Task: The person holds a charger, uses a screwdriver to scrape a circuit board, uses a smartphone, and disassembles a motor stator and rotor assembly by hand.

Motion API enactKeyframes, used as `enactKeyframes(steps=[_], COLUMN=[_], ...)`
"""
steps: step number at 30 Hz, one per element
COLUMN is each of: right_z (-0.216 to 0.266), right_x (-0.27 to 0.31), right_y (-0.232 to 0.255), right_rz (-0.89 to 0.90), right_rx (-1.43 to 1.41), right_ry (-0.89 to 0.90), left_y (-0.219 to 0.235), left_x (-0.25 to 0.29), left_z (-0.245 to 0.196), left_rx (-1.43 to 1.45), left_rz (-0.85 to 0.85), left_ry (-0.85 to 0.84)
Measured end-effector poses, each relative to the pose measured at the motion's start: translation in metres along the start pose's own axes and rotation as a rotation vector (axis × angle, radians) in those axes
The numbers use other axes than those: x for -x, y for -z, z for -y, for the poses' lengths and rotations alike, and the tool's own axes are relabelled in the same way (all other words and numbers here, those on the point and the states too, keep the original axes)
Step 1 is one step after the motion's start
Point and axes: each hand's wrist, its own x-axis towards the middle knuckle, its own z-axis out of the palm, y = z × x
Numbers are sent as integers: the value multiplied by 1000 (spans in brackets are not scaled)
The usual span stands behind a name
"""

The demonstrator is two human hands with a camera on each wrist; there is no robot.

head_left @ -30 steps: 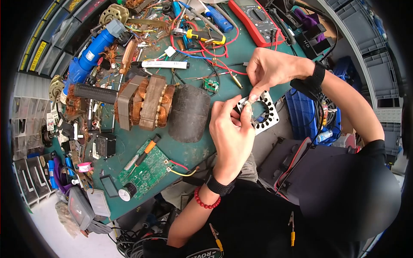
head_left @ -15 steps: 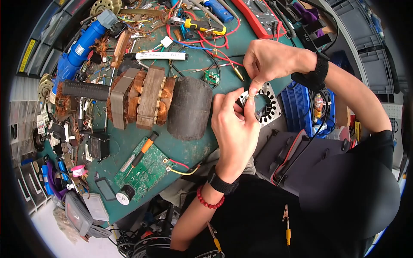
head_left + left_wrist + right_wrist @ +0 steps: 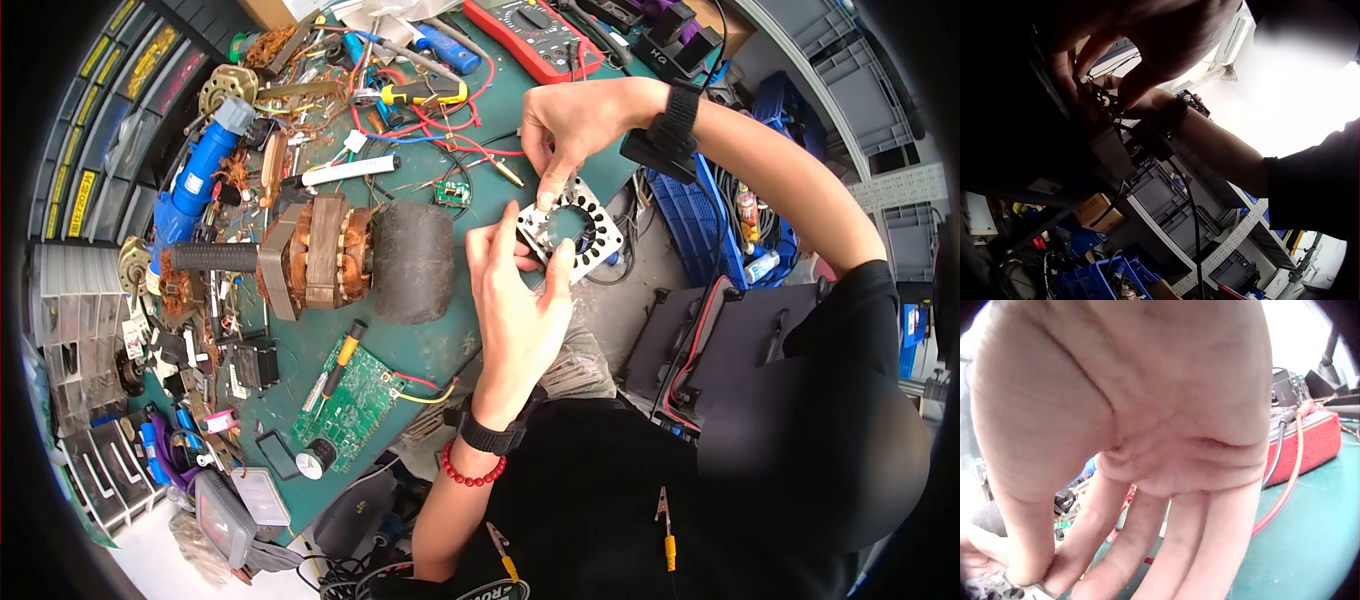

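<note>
A square metal plate [image 3: 612,241], with a round central opening ringed by black slots, is held between both hands above the table's front edge. My left hand [image 3: 518,310] grips its near left side, the thumb at the lower rim and the fingers along the left edge. With thumb and curled index finger, my right hand [image 3: 590,118] pinches the upper left corner. In the right wrist view the thumb presses on the slotted plate [image 3: 1015,591] at the bottom left. Dark and partly covered by fingers, the plate [image 3: 1105,99] also shows in the left wrist view.
Left of the hands lies a motor rotor with copper windings [image 3: 325,250] and a dark cylinder [image 3: 412,264]. A green circuit board [image 3: 365,405] carries a screwdriver [image 3: 345,355]. Behind are a red multimeter [image 3: 535,35], wires and tools. A blue crate [image 3: 685,225] stands right.
The thumbs, together on the ring's left side before, have come apart: the left sits lower, the right at the upper corner. The head view has shifted, so the bench items appear displaced.
</note>
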Motion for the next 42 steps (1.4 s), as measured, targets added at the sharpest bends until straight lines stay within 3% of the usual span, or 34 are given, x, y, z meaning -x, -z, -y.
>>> enactKeyframes(steps=[6,17,25,29,30,31,32,34,37,39,42], right_z=[-11,-7,-5,-15,-16,-21,-11,-3,11,13,25], right_x=[0,1,-5,18,27,36,54,80,84,84,83], right_y=[1,-6,-3,-13,-16,-26,-32,-51,-82,-85,-83], right_rz=[23,-85,-24,-148,-223,-295,-336,-351,-520,-566,-566], right_rx=[-154,-114,-76,-145,-200,-326,-244,-149,133,159,261], right_ry=[-35,-48,-96,113,89,193,244,314,296,206,189], left_y=[-1,-11,-11,-9,-10,-9,-9,-8,16,55,121], left_x=[2,3,1,2,0,0,1,8,28,39,40], left_z=[4,-11,-15,-14,-13,-17,-7,-3,-34,-52,-52], left_rx=[-113,-218,-161,-201,-210,-186,-224,-180,-98,117,181], left_rz=[-10,-27,-13,-20,-29,-28,-54,-60,-98,5,-341], left_ry=[-84,-5,45,-40,-26,9,-107,-127,-205,-129,-70])
